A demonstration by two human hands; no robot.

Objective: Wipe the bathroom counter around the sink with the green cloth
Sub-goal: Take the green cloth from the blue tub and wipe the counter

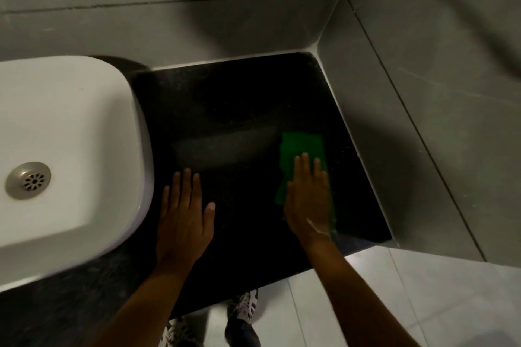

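bench (239,98): dark speckled top, runs right of the sink into the tiled corner
sink (84,127): white basin standing on the bench at left, metal drain (28,180) in its floor
green cloth (303,149): flat on the bench, right half, near the side wall (423,121)
right hand (308,197): palm down on the cloth's near part, grip apart, fingers straight, pressing, not pinching
left hand (183,211): flat on bare bench just beside the sink's rim, grip apart, holds nothing
floor (394,290): light tiles below the bench edge, shoes (245,304) visible
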